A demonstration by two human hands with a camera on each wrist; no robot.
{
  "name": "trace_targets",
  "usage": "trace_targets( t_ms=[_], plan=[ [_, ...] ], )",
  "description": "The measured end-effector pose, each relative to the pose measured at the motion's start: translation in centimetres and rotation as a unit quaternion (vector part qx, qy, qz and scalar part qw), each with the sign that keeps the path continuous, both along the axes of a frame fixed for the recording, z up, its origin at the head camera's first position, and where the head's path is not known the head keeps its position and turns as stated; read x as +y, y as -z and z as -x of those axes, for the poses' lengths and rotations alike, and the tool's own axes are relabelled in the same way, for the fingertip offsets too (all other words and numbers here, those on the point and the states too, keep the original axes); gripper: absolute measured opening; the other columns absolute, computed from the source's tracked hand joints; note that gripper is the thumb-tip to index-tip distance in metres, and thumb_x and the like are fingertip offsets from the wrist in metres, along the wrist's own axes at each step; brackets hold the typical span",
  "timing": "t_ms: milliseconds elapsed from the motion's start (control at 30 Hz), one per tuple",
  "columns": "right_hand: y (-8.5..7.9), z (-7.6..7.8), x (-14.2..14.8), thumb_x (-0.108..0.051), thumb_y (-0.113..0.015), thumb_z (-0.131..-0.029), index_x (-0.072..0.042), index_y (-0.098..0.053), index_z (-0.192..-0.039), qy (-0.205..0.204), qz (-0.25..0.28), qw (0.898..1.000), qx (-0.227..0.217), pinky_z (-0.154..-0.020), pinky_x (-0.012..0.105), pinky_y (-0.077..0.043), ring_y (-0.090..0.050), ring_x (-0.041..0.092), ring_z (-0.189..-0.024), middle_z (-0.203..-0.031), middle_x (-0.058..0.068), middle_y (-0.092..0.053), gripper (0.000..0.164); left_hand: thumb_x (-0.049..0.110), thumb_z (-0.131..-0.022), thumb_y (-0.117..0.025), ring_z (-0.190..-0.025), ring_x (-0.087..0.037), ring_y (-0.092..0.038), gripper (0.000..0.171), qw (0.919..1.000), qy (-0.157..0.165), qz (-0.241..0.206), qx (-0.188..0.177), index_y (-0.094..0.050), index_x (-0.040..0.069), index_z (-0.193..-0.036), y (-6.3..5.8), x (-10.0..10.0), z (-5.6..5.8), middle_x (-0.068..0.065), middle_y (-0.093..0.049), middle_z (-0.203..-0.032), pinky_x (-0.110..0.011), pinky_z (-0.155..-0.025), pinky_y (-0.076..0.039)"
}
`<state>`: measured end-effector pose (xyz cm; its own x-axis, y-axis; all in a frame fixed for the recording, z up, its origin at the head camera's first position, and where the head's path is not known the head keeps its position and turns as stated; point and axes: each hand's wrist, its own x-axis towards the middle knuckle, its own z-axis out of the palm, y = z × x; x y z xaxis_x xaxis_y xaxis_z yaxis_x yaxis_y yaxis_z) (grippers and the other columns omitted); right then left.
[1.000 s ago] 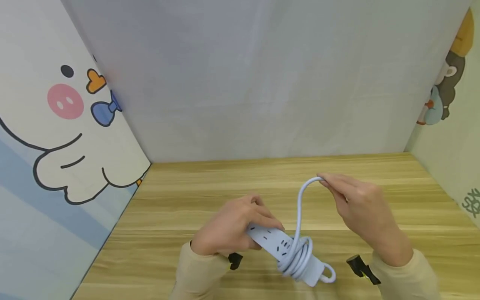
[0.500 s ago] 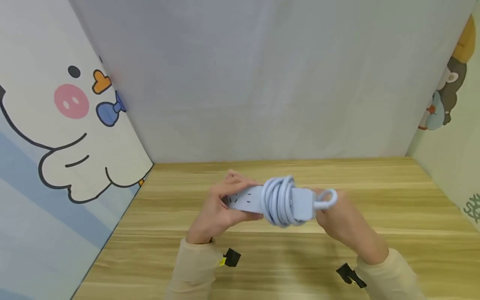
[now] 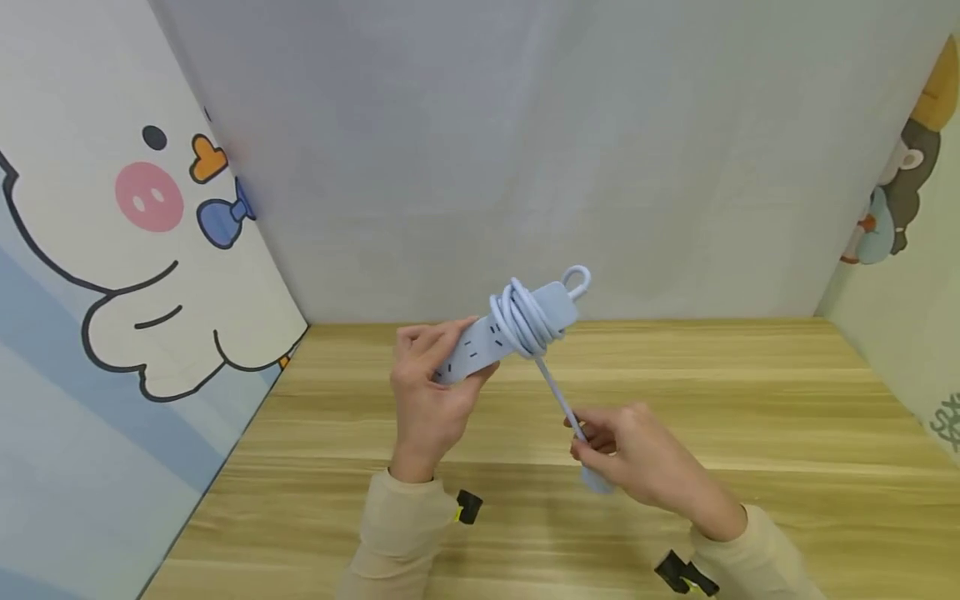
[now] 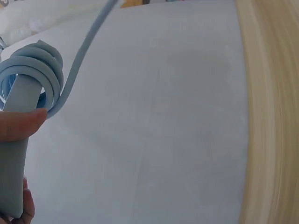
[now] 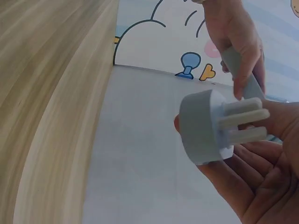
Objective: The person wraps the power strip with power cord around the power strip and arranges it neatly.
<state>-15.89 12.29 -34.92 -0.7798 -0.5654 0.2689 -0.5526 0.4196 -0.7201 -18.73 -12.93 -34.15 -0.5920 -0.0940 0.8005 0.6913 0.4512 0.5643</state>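
My left hand (image 3: 429, 400) grips the socket end of a pale blue power strip (image 3: 474, 350), raised and tilted up to the right. Its own cord (image 3: 525, 321) is wound in several turns around the far half, and a small cord loop (image 3: 577, 282) sticks out at the tip. From the coil a straight stretch of cord (image 3: 557, 392) runs down to my right hand (image 3: 641, 454), whose thumb and fingers pinch it. Just below those fingers hangs the plug (image 3: 597, 481). In the right wrist view the plug (image 5: 198, 128) shows three prongs, with the palm behind it.
Beneath both hands lies a wood-grain table (image 3: 315, 500). A pale grey backdrop (image 3: 555, 167) rises along its rear edge. Printed panels stand at the left (image 3: 112, 275) and right (image 3: 892, 300). Small black wrist devices (image 3: 468, 507) are worn at both cuffs.
The power strip has lifted and swung from pointing down-right to pointing up-right. My right hand has passed around the strip and come down toward the front, drawing the cord below the coil.
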Motion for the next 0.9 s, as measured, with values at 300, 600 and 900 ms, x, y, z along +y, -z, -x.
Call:
trace_targets(
  t_ms=[300, 600, 900],
  plan=[
    [-2.0, 0.2, 2.6, -0.007, -0.061, -0.099, 0.018, -0.055, -0.131, -0.023, 0.107, 0.975, -0.194, -0.073, 0.028, -0.061, -0.075, 0.014, -0.083, -0.091, 0.01, -0.077, 0.041, 0.007, -0.071, -0.091, -0.098, -0.028, -0.053, 0.044, 0.9922, -0.095, 0.077, 0.021, -0.079, 0.014, -0.113, 0.8, -0.5, 0.7, -0.003, -0.076, -0.108, -0.038, -0.076, -0.052],
    [-3.2, 0.6, 6.3, 0.0, -0.047, -0.105, -0.01, -0.065, -0.134, -0.127, 0.229, 0.926, -0.271, -0.074, 0.037, -0.062, -0.077, 0.022, -0.085, -0.095, 0.008, -0.078, 0.036, 0.011, -0.071, -0.092, -0.098, -0.025, -0.057, 0.05, 0.964, -0.086, 0.252, 0.0, -0.077, 0.021, -0.118, 0.5, 0.4, 0.2, 0.005, -0.076, -0.111, -0.034, -0.071, -0.056],
    [-2.4, 2.8, 7.2, -0.018, -0.003, -0.111, 0.011, -0.052, -0.137, -0.306, 0.46, 0.695, -0.46, -0.108, 0.04, -0.049, -0.064, 0.037, -0.124, -0.132, 0.027, -0.064, 0.063, 0.012, -0.071, -0.092, -0.1, -0.019, -0.057, 0.05, 0.9507, -0.013, 0.306, -0.045, -0.077, 0.024, -0.118, 0.5, 1.3, -0.5, 0.006, -0.076, -0.109, -0.032, -0.074, -0.057]
  ],
)
